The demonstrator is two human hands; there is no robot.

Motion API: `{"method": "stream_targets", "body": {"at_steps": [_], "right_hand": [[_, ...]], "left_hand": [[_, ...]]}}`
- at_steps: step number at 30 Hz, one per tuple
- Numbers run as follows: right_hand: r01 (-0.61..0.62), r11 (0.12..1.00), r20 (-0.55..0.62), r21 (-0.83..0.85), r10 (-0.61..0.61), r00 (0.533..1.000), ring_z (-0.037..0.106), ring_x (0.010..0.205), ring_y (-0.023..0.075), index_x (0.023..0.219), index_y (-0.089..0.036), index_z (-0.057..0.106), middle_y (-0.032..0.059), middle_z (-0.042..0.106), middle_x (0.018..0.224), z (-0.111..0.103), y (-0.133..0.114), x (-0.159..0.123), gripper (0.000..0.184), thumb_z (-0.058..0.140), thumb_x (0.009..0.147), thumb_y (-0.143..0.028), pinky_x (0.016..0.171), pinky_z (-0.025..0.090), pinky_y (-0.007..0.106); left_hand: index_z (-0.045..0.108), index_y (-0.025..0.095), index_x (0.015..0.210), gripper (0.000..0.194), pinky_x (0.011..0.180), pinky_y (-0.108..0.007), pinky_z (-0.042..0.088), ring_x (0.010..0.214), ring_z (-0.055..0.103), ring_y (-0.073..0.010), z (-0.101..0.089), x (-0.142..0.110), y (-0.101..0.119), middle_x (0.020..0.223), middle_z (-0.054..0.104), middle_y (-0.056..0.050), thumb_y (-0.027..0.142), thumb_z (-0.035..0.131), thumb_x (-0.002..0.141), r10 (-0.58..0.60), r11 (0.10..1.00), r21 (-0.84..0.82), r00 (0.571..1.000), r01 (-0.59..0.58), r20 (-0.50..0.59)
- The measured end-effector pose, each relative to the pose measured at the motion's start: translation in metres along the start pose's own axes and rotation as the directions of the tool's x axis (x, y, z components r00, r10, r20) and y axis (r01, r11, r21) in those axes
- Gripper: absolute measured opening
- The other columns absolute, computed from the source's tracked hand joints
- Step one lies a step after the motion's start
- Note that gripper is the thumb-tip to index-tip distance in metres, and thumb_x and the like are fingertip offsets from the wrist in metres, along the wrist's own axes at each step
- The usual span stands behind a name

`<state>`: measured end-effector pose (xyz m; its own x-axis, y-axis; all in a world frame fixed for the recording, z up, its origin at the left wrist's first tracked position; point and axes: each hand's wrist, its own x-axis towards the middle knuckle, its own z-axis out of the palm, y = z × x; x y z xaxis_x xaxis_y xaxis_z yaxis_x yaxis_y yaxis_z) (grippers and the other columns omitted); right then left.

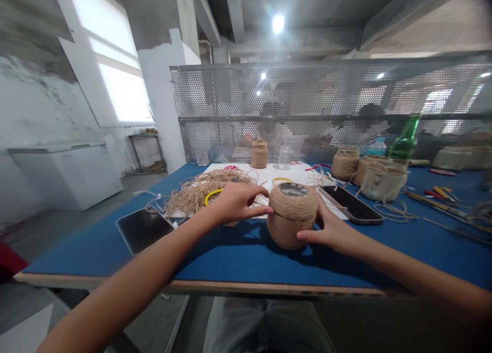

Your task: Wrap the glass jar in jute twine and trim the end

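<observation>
Head | jar (289,230): axis upright, dark end (294,190) up | right fingers (309,235) holding, left fingers (260,210) parted

The blue worktop (238,263) carries a phone (144,230) near its left edge, a glass (202,159) at the far-left corner, a white sheet (265,176) toward the far edge and, rightward, probably tools (446,194).

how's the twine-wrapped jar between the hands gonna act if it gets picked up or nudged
The twine-wrapped jar probably won't be slippery, since coils of twine wrap around it. It seems apt to roll if tipped over, given its round body. It may be fragile, as the shiny uncovered patch on top looks like glass.
</observation>
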<state>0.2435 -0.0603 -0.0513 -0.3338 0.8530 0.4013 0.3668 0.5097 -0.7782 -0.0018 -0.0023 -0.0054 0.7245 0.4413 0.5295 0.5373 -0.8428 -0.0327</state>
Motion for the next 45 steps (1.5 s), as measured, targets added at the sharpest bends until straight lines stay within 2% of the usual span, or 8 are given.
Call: {"method": "stream_targets", "body": {"at_steps": [8,11,17,22,27,32,41,45], "right_hand": [[-0.047,0.992,0.177,0.12,0.025,0.984,0.02,0.133,0.0258,0.141,-0.027,-0.001,0.007,0.022,0.146,-0.015,0.006,0.007,0.107,0.072,0.063,-0.04,0.108,0.018,0.045],[-0.006,0.996,0.093,0.092,-0.003,0.996,0.016,0.134,0.0265,0.14,-0.027,0.001,0.0086,0.017,0.148,-0.008,0.002,-0.001,0.107,0.073,0.061,-0.04,0.108,0.015,0.046],[-0.091,0.989,-0.192,0.113,0.111,0.975,0.032,0.127,0.0274,0.134,-0.032,0.005,0.0115,0.029,0.142,0.022,-0.016,-0.02,0.094,0.07,0.066,-0.038,0.103,0.028,0.048],[-0.169,0.984,-0.235,0.048,0.176,0.956,0.028,0.13,0.0278,0.136,-0.028,-0.003,0.0134,0.027,0.142,0.034,-0.033,-0.016,0.103,0.071,0.064,-0.036,0.105,0.027,0.045],[-0.131,0.989,-0.229,0.072,0.144,0.963,0.028,0.13,0.0274,0.137,-0.029,-0.003,0.0114,0.029,0.142,0.036,-0.036,-0.011,0.102,0.069,0.065,-0.034,0.105,0.026,0.046],[-0.076,0.996,-0.183,0.053,0.085,0.979,0.027,0.13,0.0275,0.137,-0.026,0.0,0.0129,0.028,0.142,0.025,-0.024,-0.007,0.102,0.071,0.064,-0.033,0.106,0.024,0.045],[0.075,0.995,0.099,-0.068,-0.068,0.993,0.017,0.134,0.0261,0.139,-0.026,0.012,0.0073,0.019,0.146,-0.012,-0.001,0.01,0.099,0.072,0.061,-0.039,0.109,0.015,0.043],[0.046,0.996,0.146,-0.072,-0.035,0.989,0.018,0.134,0.0257,0.14,-0.027,0.001,0.0075,0.018,0.147,-0.016,0.0,0.009,0.106,0.072,0.062,-0.039,0.108,0.016,0.044]], "left_hand": [[0.06,0.022,0.099,0.041,0.051,-0.018,0.025,0.049,0.046,-0.0069,0.001,0.002,0.001,0.053,0.051,0.006,0.056,0.048,0.079,-0.024,0.998,-0.055,0.999,0.026,0.027],[0.06,0.022,0.1,0.04,0.052,-0.017,0.026,0.049,0.047,-0.0069,0.0,0.003,0.003,0.052,0.051,0.006,0.055,0.048,0.079,-0.033,0.997,-0.064,0.998,0.036,0.044],[0.059,0.021,0.101,0.04,0.052,-0.018,0.027,0.049,0.046,-0.007,0.0,0.002,0.005,0.052,0.05,0.006,0.054,0.048,0.08,-0.031,0.997,-0.068,0.999,0.033,0.032],[0.06,0.018,0.087,0.041,0.05,-0.017,0.026,0.047,0.043,-0.0059,0.0,0.001,0.011,0.051,0.047,0.007,0.056,0.05,0.077,-0.027,0.996,-0.089,1.0,0.026,-0.007],[0.055,0.015,0.071,0.044,0.049,-0.017,0.026,0.046,0.04,-0.0051,0.0,0.0,0.014,0.049,0.044,0.007,0.06,0.053,0.072,-0.021,0.994,-0.113,0.997,0.013,-0.07],[0.057,0.016,0.073,0.042,0.05,-0.017,0.026,0.045,0.04,-0.005,0.0,0.0,0.01,0.048,0.044,0.007,0.058,0.054,0.073,-0.014,0.994,-0.113,0.998,0.007,-0.056],[0.059,0.02,0.093,0.043,0.05,-0.017,0.026,0.048,0.043,-0.0062,0.001,0.002,0.003,0.053,0.048,0.007,0.058,0.052,0.075,-0.044,0.994,-0.102,0.999,0.047,0.033],[0.057,0.02,0.1,0.045,0.051,-0.017,0.027,0.049,0.044,-0.0067,0.002,0.002,0.004,0.054,0.05,0.006,0.057,0.049,0.077,-0.05,0.993,-0.107,0.996,0.059,0.077]]}}
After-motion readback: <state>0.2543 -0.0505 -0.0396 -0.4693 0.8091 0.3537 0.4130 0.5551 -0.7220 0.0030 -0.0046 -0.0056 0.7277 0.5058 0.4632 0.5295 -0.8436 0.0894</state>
